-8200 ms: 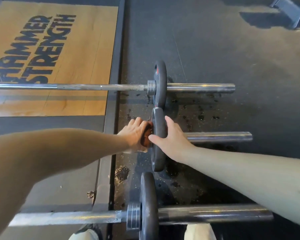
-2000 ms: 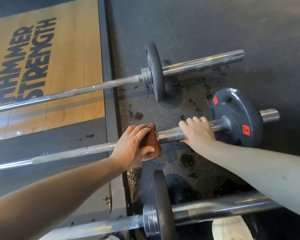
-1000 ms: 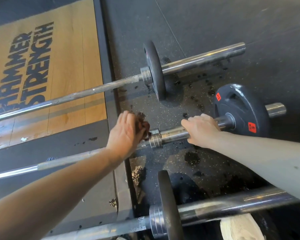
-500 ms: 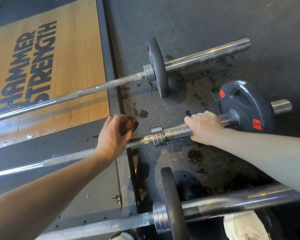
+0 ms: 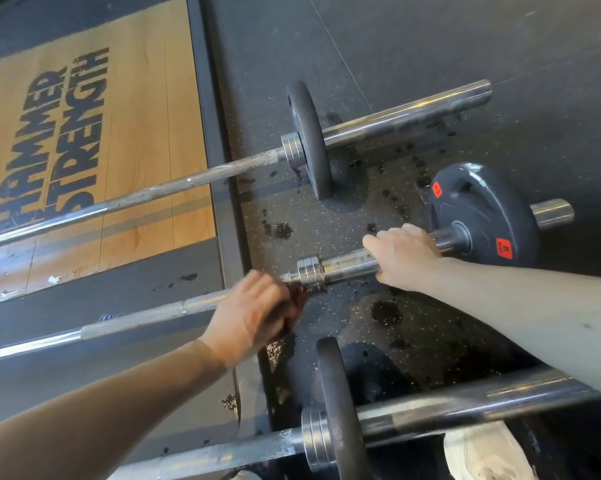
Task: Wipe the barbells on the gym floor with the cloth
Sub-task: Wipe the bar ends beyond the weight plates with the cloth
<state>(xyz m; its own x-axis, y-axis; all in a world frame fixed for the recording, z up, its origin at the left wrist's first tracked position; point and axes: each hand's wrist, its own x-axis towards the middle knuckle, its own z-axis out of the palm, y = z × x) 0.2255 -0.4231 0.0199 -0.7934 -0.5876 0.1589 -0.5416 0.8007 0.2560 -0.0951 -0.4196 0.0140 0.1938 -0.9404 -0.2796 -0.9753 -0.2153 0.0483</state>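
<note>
Three barbells lie side by side on the black rubber floor. My right hand (image 5: 404,256) grips the chrome sleeve of the middle barbell (image 5: 344,266), just left of a black plate (image 5: 484,213) with red labels that sits far out near the sleeve's end. My left hand (image 5: 257,315), blurred, holds a brown cloth (image 5: 297,299) against the shaft just left of the collar. Most of the cloth is hidden in my fingers. The far barbell (image 5: 396,114) and the near barbell (image 5: 465,403) each carry one black plate.
A wooden lifting platform (image 5: 136,133) with black lettering lies to the left, edged by a dark frame (image 5: 222,202). Wet spots and dark specks dot the floor (image 5: 378,317) between the bars. A light shoe (image 5: 482,452) shows at the bottom right.
My left hand with the cloth has come back down from above the shaft to the bar next to the collar. My right hand stays on the sleeve.
</note>
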